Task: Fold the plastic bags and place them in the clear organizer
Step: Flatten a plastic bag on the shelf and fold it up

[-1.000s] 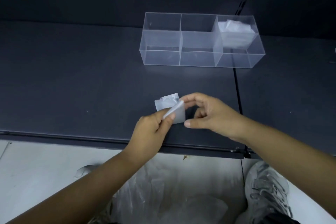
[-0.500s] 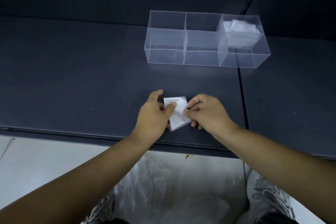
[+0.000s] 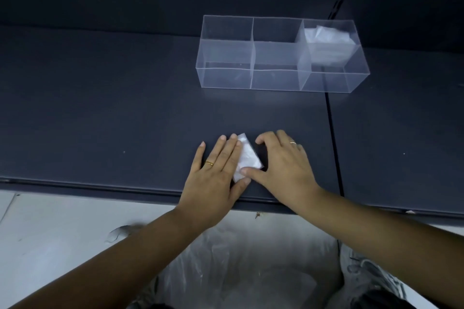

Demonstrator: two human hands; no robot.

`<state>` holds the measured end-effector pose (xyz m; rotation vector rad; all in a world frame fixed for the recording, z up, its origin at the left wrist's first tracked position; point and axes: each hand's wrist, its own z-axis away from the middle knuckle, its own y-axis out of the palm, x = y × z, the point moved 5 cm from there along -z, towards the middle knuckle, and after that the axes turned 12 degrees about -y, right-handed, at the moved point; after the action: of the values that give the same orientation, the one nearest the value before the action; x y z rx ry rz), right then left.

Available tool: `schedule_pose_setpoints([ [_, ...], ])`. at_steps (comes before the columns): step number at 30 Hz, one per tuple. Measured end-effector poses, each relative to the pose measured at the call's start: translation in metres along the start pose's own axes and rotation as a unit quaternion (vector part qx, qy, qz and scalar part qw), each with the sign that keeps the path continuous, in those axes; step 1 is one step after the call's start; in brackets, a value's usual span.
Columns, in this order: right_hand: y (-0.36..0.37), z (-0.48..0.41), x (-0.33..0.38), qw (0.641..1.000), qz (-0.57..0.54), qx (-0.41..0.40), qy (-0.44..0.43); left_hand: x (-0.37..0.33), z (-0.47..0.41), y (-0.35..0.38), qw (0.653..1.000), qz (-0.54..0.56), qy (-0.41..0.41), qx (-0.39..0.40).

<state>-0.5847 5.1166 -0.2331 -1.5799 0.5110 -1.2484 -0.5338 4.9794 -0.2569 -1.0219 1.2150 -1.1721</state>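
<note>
My left hand [image 3: 213, 170] lies flat, fingers spread, pressing the folded plastic bag [image 3: 247, 158] onto the counter [image 3: 100, 108]. My right hand [image 3: 283, 165] is open and arched beside it, thumb tip on the bag's near corner (a ring shows on each hand). Half a second ago both hands pinched the bag; now it is flattened. The clear organizer [image 3: 276, 78] sits farther back, folded bags [image 3: 326, 37] in its right compartment.
</note>
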Motion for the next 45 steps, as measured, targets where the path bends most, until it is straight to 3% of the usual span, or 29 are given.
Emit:
schedule_pose_setpoints([
  [2, -0.002, 0.005, -0.006, 0.999, 0.033, -0.024, 0.002, -0.001, 0.001, 0.0, 1.0, -0.014, 0.002, -0.002],
  [10, -0.01, 0.013, -0.018, 0.997, -0.001, -0.079, 0.025, -0.005, 0.013, -0.004, 0.998, -0.018, -0.056, 0.031],
  [18, 0.0, 0.011, 0.002, 0.999, -0.052, 0.006, 0.013, -0.009, 0.02, -0.025, 0.981, 0.139, -0.132, 0.018],
  [22, -0.016, 0.008, 0.002, 0.972, -0.235, 0.023, 0.022, 0.013, 0.009, -0.036, 0.927, 0.324, -0.188, 0.014],
  [25, -0.036, 0.002, 0.011, 0.955, -0.292, 0.04, -0.023, 0.015, -0.01, -0.044, 0.888, 0.419, -0.149, 0.119],
  [29, -0.068, -0.012, 0.019, 0.936, -0.345, 0.027, -0.066, 0.013, -0.038, -0.061, 0.806, 0.535, -0.094, 0.235],
  [33, -0.089, -0.033, 0.007, 0.918, -0.397, -0.007, -0.02, 0.013, -0.066, -0.079, 0.768, 0.609, -0.087, 0.178],
  [36, -0.098, -0.055, -0.011, 0.916, -0.398, -0.021, 0.04, 0.013, -0.09, -0.094, 0.785, 0.606, -0.077, 0.104],
  [39, -0.12, -0.093, -0.03, 0.916, -0.386, -0.091, 0.055, 0.025, -0.117, -0.109, 0.834, 0.546, -0.08, -0.015],
  [42, -0.141, -0.143, -0.06, 0.92, -0.328, -0.195, 0.086, 0.032, -0.137, -0.12, 0.916, 0.369, -0.07, -0.14],
  [45, -0.139, -0.191, -0.088, 0.933, -0.228, -0.239, 0.143, 0.024, -0.149, -0.099, 0.975, 0.184, -0.027, -0.121],
])
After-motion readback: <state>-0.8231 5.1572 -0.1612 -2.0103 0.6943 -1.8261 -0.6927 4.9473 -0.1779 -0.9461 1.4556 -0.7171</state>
